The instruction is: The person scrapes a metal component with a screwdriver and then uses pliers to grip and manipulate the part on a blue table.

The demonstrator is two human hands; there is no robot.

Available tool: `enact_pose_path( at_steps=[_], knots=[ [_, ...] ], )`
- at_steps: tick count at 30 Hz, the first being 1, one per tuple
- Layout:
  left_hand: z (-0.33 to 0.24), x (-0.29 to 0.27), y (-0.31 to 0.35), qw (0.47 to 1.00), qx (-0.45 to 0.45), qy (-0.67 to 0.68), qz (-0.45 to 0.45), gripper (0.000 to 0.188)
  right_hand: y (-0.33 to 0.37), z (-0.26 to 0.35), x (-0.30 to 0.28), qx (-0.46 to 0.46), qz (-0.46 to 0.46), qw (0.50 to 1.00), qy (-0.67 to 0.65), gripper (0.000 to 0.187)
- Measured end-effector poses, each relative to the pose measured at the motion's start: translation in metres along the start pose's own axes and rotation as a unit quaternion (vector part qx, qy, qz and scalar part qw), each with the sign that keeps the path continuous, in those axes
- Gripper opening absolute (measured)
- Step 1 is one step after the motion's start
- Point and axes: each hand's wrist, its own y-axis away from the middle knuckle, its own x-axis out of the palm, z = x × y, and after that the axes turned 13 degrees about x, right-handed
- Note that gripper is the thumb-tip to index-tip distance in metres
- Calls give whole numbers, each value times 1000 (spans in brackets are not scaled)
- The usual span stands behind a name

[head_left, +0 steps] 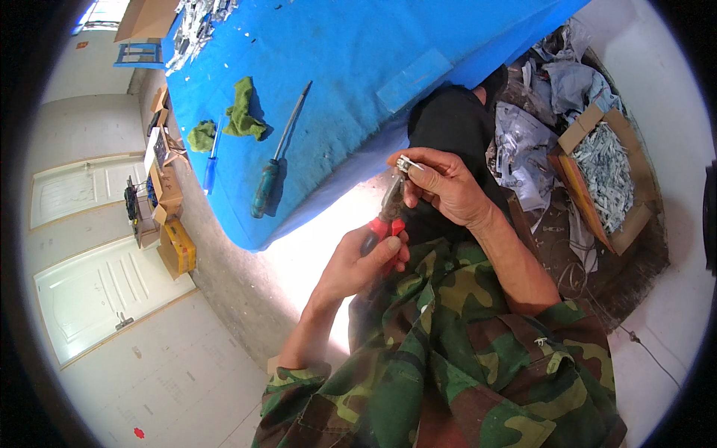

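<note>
My left hand [357, 263] is closed round the red and dark handles of a pair of pliers [391, 200], whose metal jaws point up toward my other hand. Between the thumb and fingers of my right hand [452, 190] is a small white and metal part [406, 162], just above the plier tips. Whether the jaws touch it I cannot tell. On the blue-covered table [328, 45] lie a long screwdriver with a teal handle [265, 190], a smaller blue screwdriver [210, 172] and two green cloths, one [243, 112] larger than the other [202, 137].
A heap of small white and metal pieces [196, 33] covers the table's far left corner. At my right stand an open cardboard box [638, 168] full of similar pieces and several grey plastic bags [523, 149]. More cartons [177, 246] line the left wall near white doors [97, 291].
</note>
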Motion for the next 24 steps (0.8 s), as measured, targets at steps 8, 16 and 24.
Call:
enact_pose_path(
  at_steps=[8, 16, 24],
  knots=[
    [32, -23, 21, 840, 149, -504, -131, 39, -4, -6, 5, -47, -32, 998, -3, 27],
    [17, -34, 36, 824, 152, -515, -181, 43, -6, -8, 11, -45, -72, 996, 27, 28],
    [18, -31, 28, 945, 82, -292, -125, 45, -5, -6, 14, -19, -77, 990, 114, 33]
  ],
)
